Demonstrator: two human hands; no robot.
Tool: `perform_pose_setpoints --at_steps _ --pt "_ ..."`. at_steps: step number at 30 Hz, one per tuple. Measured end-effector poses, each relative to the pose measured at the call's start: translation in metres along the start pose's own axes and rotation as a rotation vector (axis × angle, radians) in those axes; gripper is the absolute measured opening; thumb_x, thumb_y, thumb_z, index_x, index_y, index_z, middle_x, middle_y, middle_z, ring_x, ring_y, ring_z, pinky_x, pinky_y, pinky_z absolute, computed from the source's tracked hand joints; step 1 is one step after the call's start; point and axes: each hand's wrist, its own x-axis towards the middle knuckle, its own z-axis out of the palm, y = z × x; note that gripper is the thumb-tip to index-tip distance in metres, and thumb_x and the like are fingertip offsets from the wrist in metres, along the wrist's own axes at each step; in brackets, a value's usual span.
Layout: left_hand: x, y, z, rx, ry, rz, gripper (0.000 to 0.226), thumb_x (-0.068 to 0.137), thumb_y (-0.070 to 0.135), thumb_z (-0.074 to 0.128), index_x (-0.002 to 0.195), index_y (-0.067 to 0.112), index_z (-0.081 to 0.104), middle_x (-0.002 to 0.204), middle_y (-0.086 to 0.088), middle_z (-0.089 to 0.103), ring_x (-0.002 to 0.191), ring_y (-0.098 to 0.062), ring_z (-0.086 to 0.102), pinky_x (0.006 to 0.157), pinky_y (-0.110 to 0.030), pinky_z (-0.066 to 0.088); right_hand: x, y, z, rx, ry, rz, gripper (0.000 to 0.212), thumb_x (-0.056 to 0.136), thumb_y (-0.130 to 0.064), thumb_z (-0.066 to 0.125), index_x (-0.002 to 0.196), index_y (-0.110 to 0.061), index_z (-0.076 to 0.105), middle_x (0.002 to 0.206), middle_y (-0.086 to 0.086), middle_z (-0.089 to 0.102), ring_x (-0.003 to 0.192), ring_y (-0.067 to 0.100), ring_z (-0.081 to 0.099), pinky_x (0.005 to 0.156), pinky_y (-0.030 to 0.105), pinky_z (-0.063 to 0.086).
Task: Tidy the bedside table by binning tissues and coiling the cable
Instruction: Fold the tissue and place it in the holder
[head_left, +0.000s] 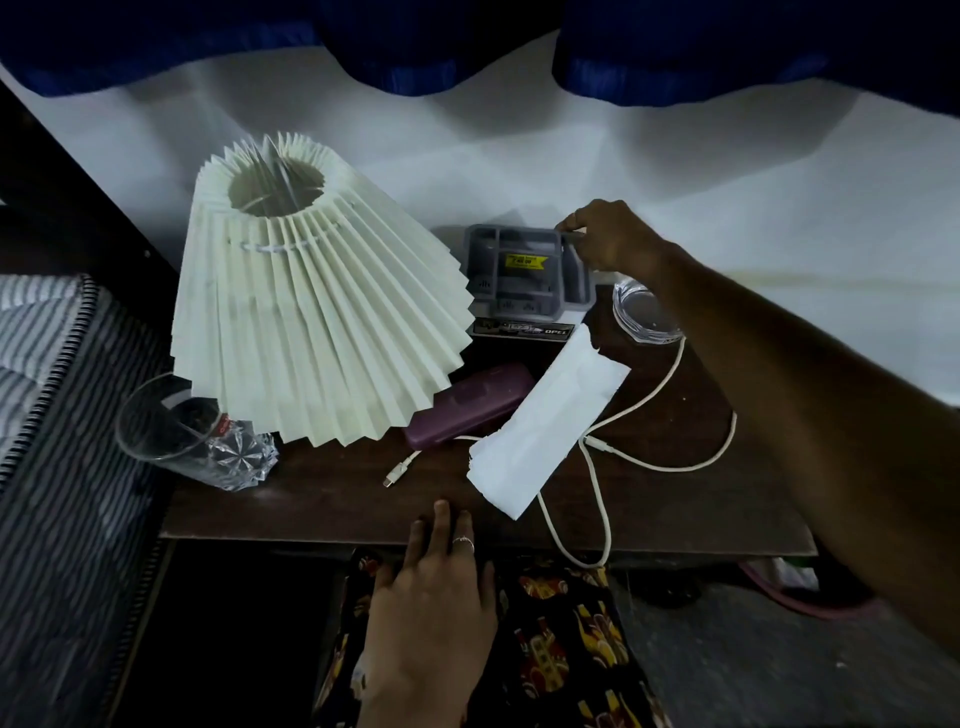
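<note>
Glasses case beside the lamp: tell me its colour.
The glasses case is dull purple, seen best in the head view.

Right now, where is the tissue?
In the head view, the tissue lies flat right of centre on the table, between the purple case and the white cable, which runs partly under it.

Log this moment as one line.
right hand: gripping grey tray | left hand: flat at table edge | tissue: on table | cable: uncoiled
</note>
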Motion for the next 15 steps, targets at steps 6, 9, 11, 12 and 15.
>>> perform_pose_setpoints --at_steps 6,9,11,12,15 --pt "0.001 0.002 0.0 0.0 0.008 -0.001 0.058 0.099 0.045 0.027 0.151 0.026 0.013 0.162 0.006 0.005 0.148 -0.014 0.011 0.113 -0.038 0.027 0.002 0.015 0.006 0.065 0.021 0.025 0.03 0.092 -0.006 0.055 0.121 -0.007 0.063 0.127 0.018 0.061 0.113 0.031 0.058 0.084 0.023 0.04" --pt "0.002 0.002 0.0 0.012 0.006 -0.006 0.057 0.099 0.045 0.027 0.151 0.026 0.014 0.162 0.006 0.005 0.148 -0.014 0.011 0.112 -0.038 0.027 0.003 0.019 0.014 0.152 0.082 0.081 0.027 0.094 -0.014 0.053 0.118 -0.006 0.063 0.123 0.018 0.063 0.108 0.03 0.061 0.08 0.02 0.039" --pt "0.001 0.002 0.001 0.023 0.001 -0.008 0.057 0.099 0.045 0.027 0.151 0.026 0.014 0.162 0.006 0.006 0.148 -0.014 0.012 0.112 -0.039 0.028 -0.004 0.024 0.018 0.205 0.144 0.116 0.029 0.094 -0.018 0.051 0.119 -0.008 0.06 0.119 0.018 0.064 0.102 0.031 0.063 0.086 0.024 0.044" --pt "0.001 0.002 0.001 0.031 0.0 -0.008 0.057 0.099 0.045 0.027 0.151 0.026 0.015 0.162 0.006 0.006 0.148 -0.014 0.012 0.112 -0.039 0.028 -0.011 0.026 0.018 0.211 0.205 0.108 0.028 0.093 -0.019 0.05 0.116 -0.007 0.059 0.113 0.018 0.065 0.097 0.032 0.064 0.087 0.029 0.047" --pt "0.004 0.002 0.001 0.039 0.002 -0.006 0.057 0.099 0.045 0.028 0.151 0.024 0.016 0.161 0.004 0.008 0.148 -0.016 0.014 0.111 -0.039 0.029 -0.047 0.022 0.018 0.144 0.446 -0.04 0.013 0.089 -0.009 0.046 0.095 -0.003 0.057 0.095 0.016 0.065 0.081 0.031 0.063 0.074 0.034 0.049"
